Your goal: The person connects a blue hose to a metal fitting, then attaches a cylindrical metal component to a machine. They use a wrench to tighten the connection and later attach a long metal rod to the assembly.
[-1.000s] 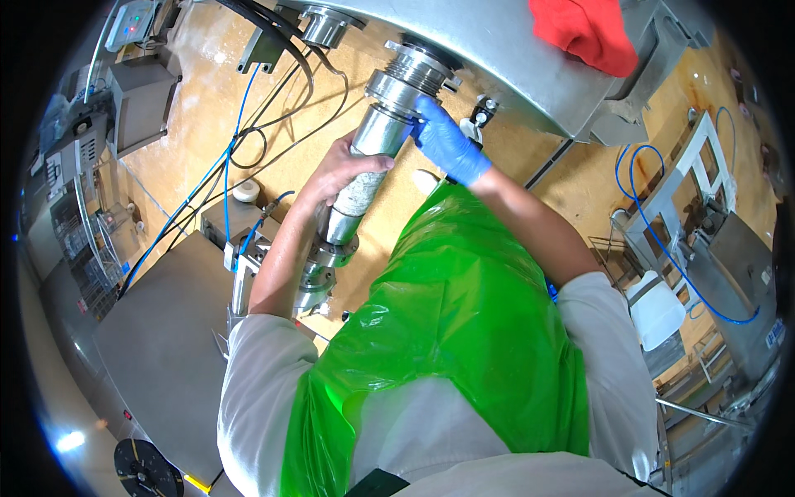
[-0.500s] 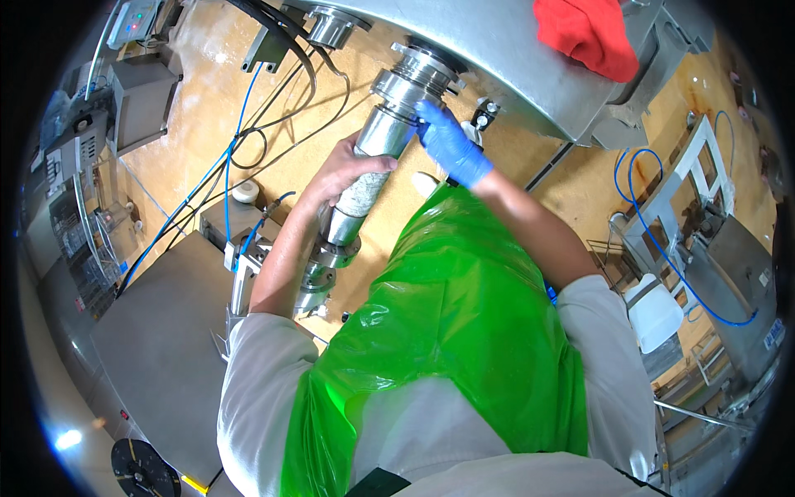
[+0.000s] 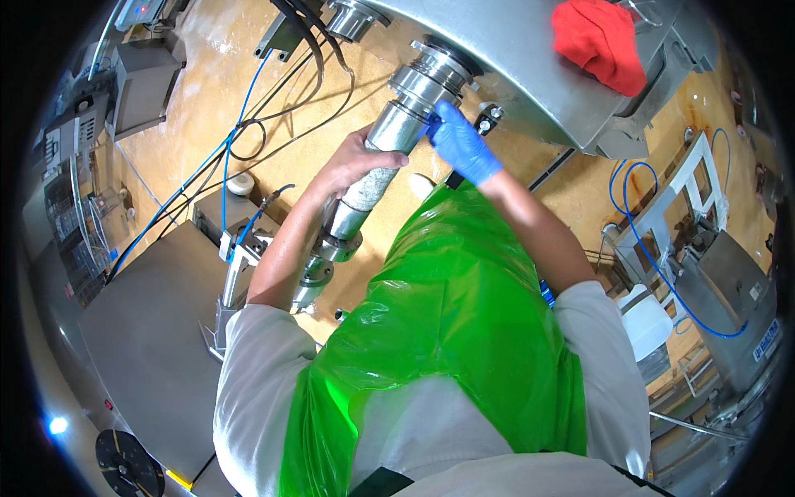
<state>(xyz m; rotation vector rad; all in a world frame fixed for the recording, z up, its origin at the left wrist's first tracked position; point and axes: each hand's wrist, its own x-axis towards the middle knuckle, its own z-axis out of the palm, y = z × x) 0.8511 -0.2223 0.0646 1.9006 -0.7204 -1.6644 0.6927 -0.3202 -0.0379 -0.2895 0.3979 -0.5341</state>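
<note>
Although the pipe (image 3: 370, 187) sits farther right in view than before, the left hand (image 3: 354, 164) still grips its middle; the right hand (image 3: 462, 146) touches its top end, grip unclear.

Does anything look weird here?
Yes: only the right hand wears a blue glove; the left hand, holding the metal tube, is bare, so they don't match. A red cloth also lies crumpled on the machine.
</note>
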